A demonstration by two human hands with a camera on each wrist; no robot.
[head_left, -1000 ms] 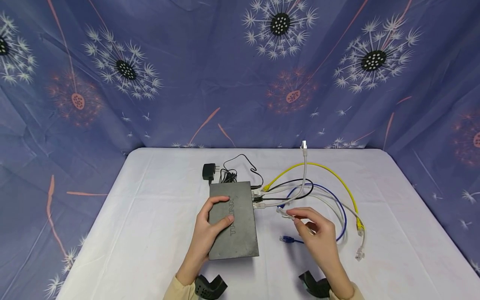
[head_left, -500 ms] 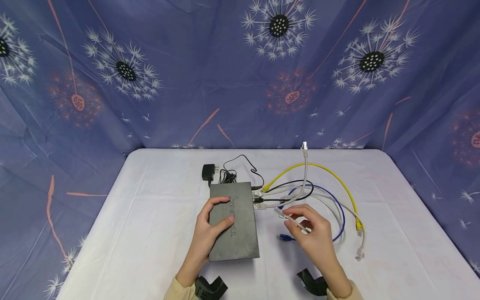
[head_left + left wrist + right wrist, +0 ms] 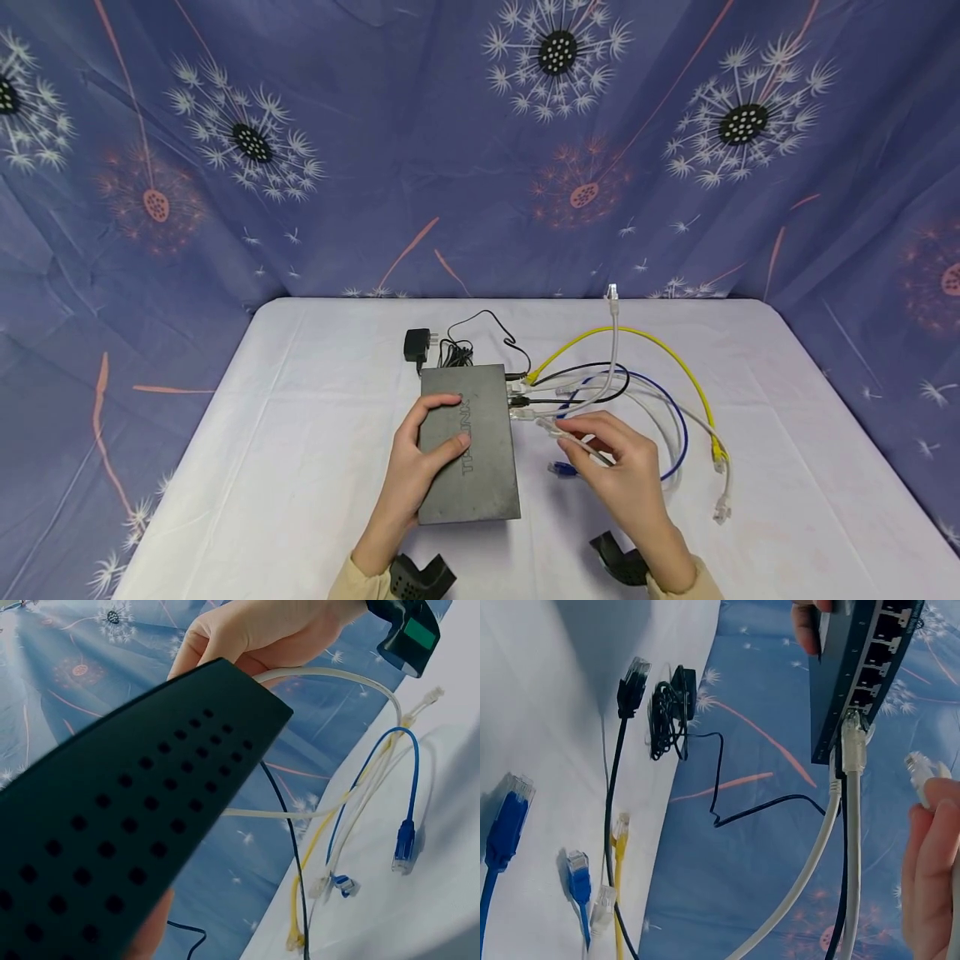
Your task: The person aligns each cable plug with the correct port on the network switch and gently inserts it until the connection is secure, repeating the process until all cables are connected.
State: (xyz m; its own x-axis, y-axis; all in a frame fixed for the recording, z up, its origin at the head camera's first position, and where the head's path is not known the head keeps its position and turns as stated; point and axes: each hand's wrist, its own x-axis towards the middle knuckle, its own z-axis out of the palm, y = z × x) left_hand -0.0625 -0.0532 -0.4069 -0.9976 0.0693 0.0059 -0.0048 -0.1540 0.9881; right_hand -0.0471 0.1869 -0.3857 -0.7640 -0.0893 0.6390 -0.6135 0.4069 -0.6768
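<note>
A dark grey TP-LINK network switch (image 3: pixel 487 492) is held by my left hand (image 3: pixel 412 467), thumb and a fingertip on its top face. In the left wrist view its vented side (image 3: pixel 150 802) fills much of the picture. My right hand (image 3: pixel 626 471) pinches a whitish network cable just behind its clear plug (image 3: pixel 921 771), a short way from the switch's port side. In the right wrist view a white cable's plug (image 3: pixel 853 746) sits in one port, with several bare ports (image 3: pixel 874 677) in line beyond it. Other cables come out beside it.
A black power adapter (image 3: pixel 417 343) with bundled cord lies behind the switch on the white-covered table (image 3: pixel 285 467). Yellow (image 3: pixel 675 358), blue (image 3: pixel 684 450), black (image 3: pixel 573 401) and white cables loop to the right. One white cable's plug (image 3: pixel 612 293) points up.
My right hand has moved left with the whitish cable, bringing its plug closer to the switch. The left hand and the switch have hardly moved.
</note>
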